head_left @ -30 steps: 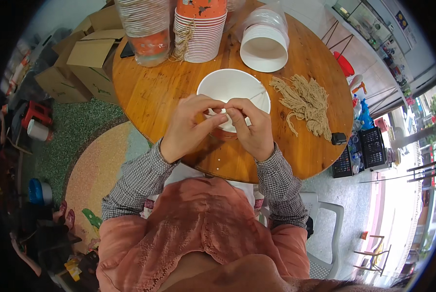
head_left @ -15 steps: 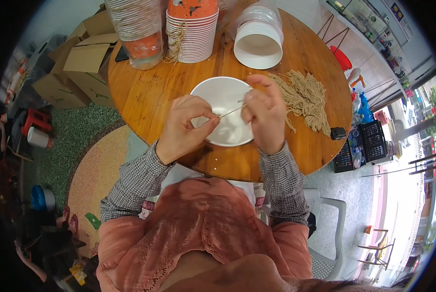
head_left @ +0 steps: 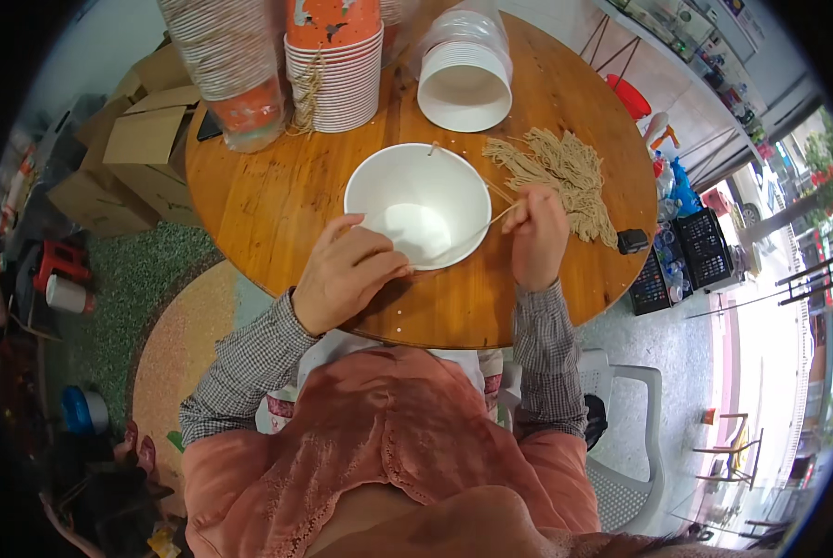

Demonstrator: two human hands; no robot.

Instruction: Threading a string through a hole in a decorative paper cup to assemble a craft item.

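Observation:
A white paper bucket (head_left: 365, 191) stands upright on the round wooden table in front of me. A small bit of cord shows at its far rim. My left hand (head_left: 346, 274) is at the near-left rim, thumb and fingertips pinched together. My right hand (head_left: 540, 232), just right of the bucket, grips a thin tan cord (head_left: 502, 216) between closed fingers. The cord crosses the right rim and runs along the near inner wall toward my left fingertips, where its end is hidden. A bundle of tan cords (head_left: 565, 177) lies beyond my right hand.
Orange-patterned buckets (head_left: 334, 84) stand stacked at the back, some cords hanging on them. A wrapped stack (head_left: 226, 74) stands left of them; white buckets (head_left: 466, 102) lie on their side. A small black object (head_left: 632, 242) sits by the right edge. Cardboard boxes (head_left: 142, 139) are left of the table.
My hands have moved apart and down from above the bucket: the left to its near rim, the right out to its right side, drawing the cord along. The view has shifted slightly.

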